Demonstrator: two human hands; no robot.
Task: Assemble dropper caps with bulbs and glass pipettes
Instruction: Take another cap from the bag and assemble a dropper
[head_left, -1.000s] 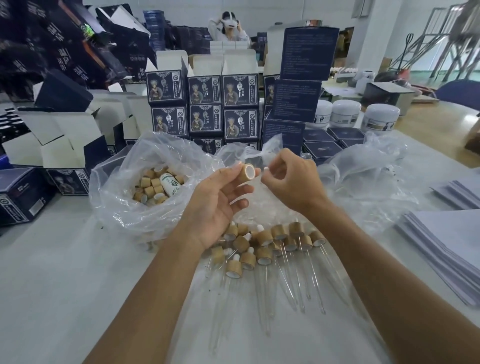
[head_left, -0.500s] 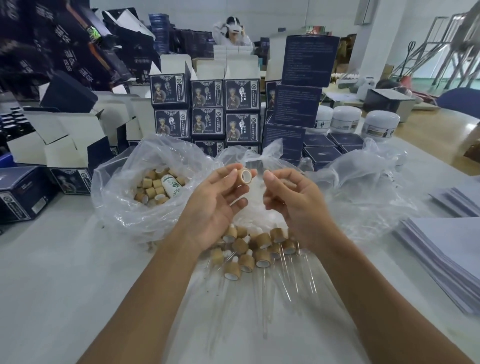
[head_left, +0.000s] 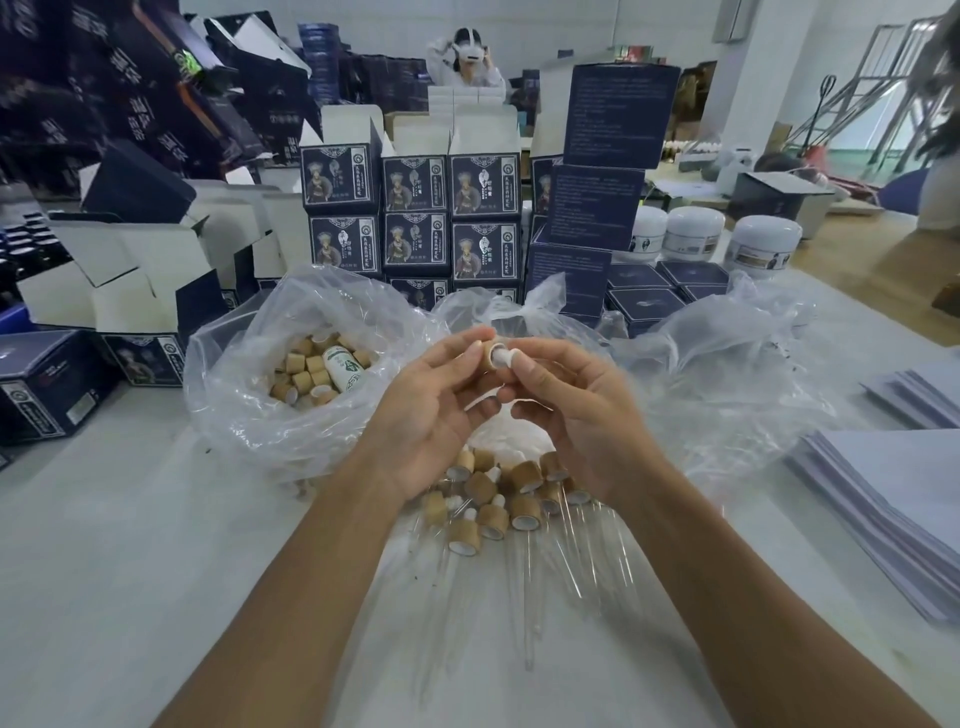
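Cap (head_left: 491, 354): bamboo collar, pinched at the fingertips of the left hand (head_left: 436, 410), held above the table (head_left: 104, 545).
Bulb (head_left: 505, 357): white, pinched by the right hand (head_left: 576, 410), its end seated in the cap's opening.
Droppers (head_left: 498, 512): finished pile, directly below the grip, glass stems pointing toward the person.
Bag (head_left: 249, 415): clear plastic, left of the grip, holding loose caps and one small white bottle (head_left: 343, 368).
Boxes (head_left: 415, 218): dark blue, stacked beyond the grip.
Jars (head_left: 696, 234): white, beyond and right.
Sheets (head_left: 893, 499): stacked, far right.

Both forearms reach forward, the left hand (head_left: 436, 410) and right hand (head_left: 576, 410) raised together, curled fingers (head_left: 470, 349) pinching.
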